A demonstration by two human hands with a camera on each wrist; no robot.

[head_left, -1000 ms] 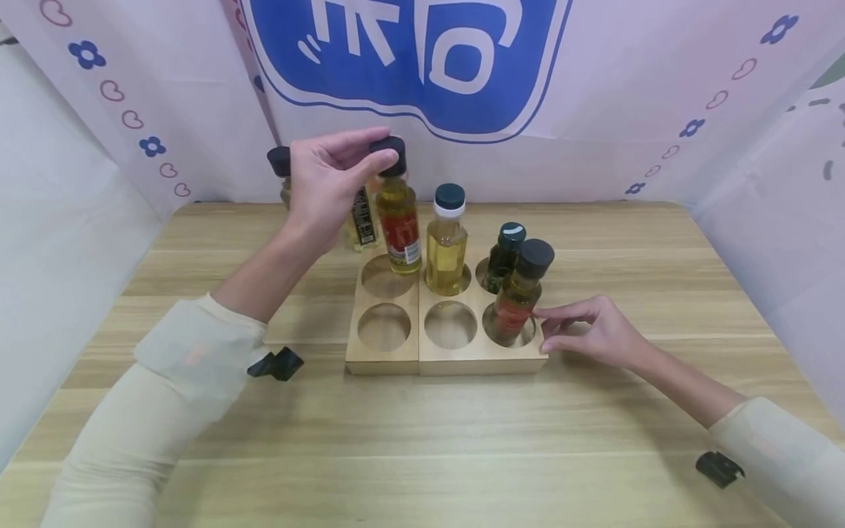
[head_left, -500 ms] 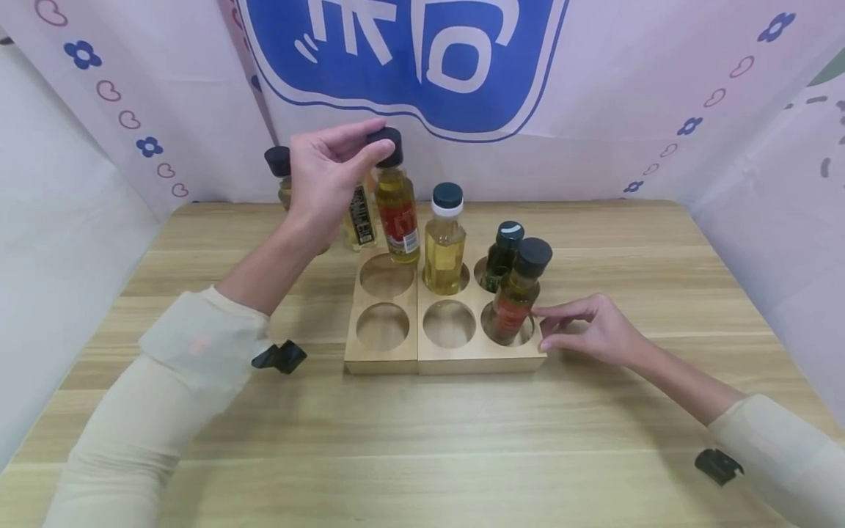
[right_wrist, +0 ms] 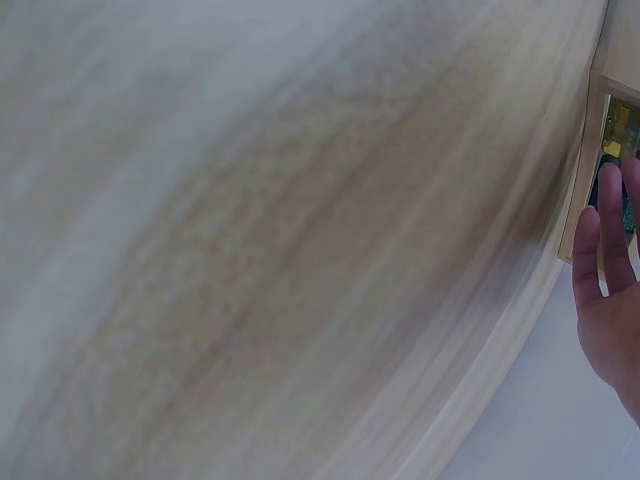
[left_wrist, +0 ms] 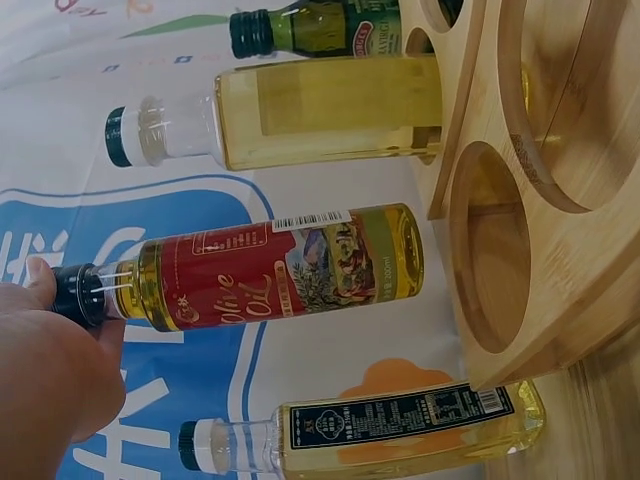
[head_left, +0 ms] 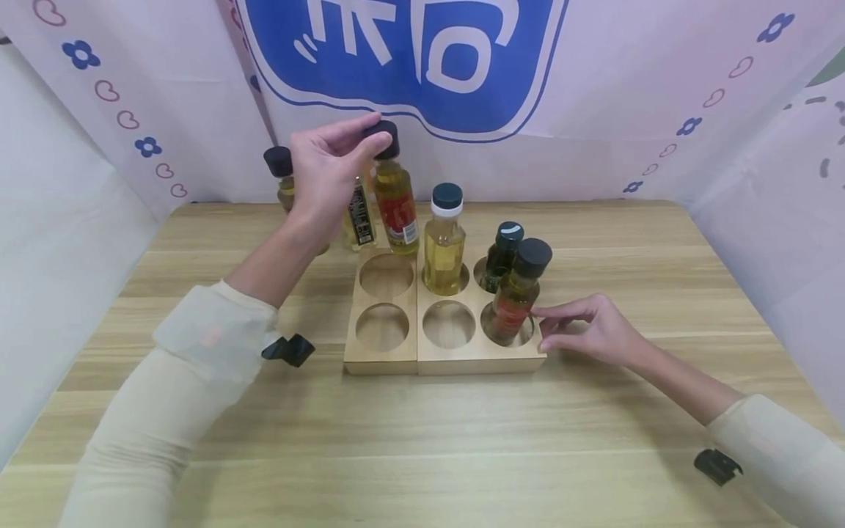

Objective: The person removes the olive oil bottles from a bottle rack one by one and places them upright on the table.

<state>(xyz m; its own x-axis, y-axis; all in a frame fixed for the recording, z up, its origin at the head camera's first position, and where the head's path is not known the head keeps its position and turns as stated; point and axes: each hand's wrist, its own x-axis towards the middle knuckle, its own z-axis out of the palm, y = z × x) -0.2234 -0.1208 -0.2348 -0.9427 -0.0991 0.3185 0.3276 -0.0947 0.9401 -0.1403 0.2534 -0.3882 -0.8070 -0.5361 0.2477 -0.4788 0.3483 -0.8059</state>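
Note:
My left hand (head_left: pixel 326 165) pinches the black cap of an olive oil bottle (head_left: pixel 397 213) between thumb and fingers. The bottle hangs slightly tilted near the back-left hole of a wooden bottle rack (head_left: pixel 389 367); its red label (left_wrist: pixel 235 268) reads "Olive Oil" in the left wrist view. On the rack's right end rest the straight fingertips of my right hand (head_left: pixel 590 330), beside a black-capped bottle with a red label (head_left: pixel 512 312) in the front-right hole. A pale oil bottle (head_left: pixel 445 253) and a small dark green bottle (head_left: pixel 502 260) occupy the back row.
Behind the rack's left end stands a clear oil bottle with a black label (head_left: pixel 361 216). Another black-capped bottle (head_left: pixel 284 187) is partly hidden by my left hand. A white cloth backdrop (head_left: pixel 614 88) with a blue emblem closes off the wooden table's far edge (head_left: pixel 607 209).
My left hand has risen a little and drifted slightly left, lifting the olive oil bottle higher above the rack. The right hand stays at the rack's right end.

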